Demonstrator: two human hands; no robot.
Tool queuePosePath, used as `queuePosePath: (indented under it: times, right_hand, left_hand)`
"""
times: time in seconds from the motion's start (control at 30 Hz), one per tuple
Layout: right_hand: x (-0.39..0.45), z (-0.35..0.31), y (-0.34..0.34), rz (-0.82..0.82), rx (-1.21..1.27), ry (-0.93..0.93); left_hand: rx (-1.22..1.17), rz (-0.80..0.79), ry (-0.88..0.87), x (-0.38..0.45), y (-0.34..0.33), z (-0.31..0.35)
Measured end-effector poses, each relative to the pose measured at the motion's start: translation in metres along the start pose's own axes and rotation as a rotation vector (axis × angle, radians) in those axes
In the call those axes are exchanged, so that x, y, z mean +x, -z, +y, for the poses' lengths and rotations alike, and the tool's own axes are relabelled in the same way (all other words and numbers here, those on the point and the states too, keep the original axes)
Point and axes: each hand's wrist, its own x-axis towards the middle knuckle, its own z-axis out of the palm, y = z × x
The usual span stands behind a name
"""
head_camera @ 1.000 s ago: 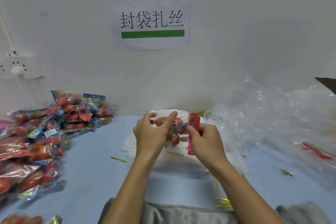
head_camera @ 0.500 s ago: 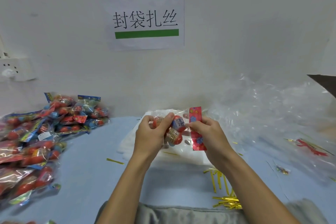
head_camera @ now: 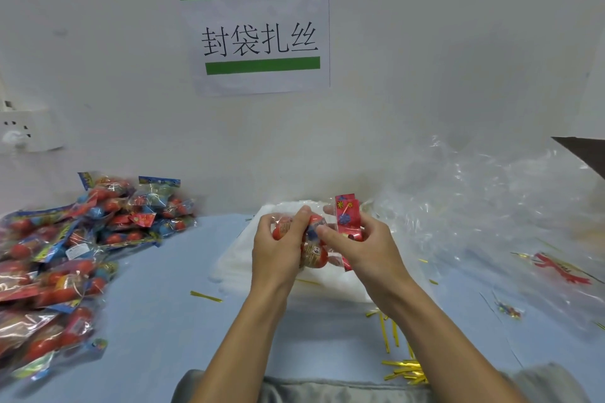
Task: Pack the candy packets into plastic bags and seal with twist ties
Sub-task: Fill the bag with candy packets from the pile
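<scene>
Left hand (head_camera: 278, 250) curled round a candy packet (head_camera: 309, 239) of red balls, thumb on top; right hand (head_camera: 363, 249) pinches the same packet from the right, index finger across it, red header card (head_camera: 347, 217) upright against its fingers; packet held above a white stack of plastic bags (head_camera: 330, 285) on the blue table (head_camera: 157, 314); gold twist ties (head_camera: 404, 371) bunched near the right forearm, one loose tie (head_camera: 206, 296) left of the stack; heap of candy packets (head_camera: 72, 252) far left; crumpled clear plastic (head_camera: 484, 206) piled right; paper sign (head_camera: 258, 36) and socket (head_camera: 24, 132) on the wall.
</scene>
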Motion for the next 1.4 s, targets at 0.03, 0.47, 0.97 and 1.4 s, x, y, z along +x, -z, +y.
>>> queuePosePath:
  times: [0.03, 0.47, 0.97, 1.4]
  right_hand:
    - [0.000, -0.001, 0.000, -0.013, 0.001, -0.017]
    - [0.001, -0.002, 0.000, -0.145, 0.132, -0.160]
    - [0.005, 0.006, 0.005, -0.062, 0.008, -0.088]
    - [0.021, -0.022, 0.062, 0.572, 0.472, 0.024]
  left_hand:
    - [0.032, 0.043, -0.040, 0.001, 0.000, -0.002]
    - [0.298, 0.033, -0.277, -0.007, -0.003, -0.003]
    - [0.092, -0.058, -0.074, 0.000, -0.006, -0.006]
    - [0.555, -0.064, -0.373, 0.005, -0.030, -0.024]
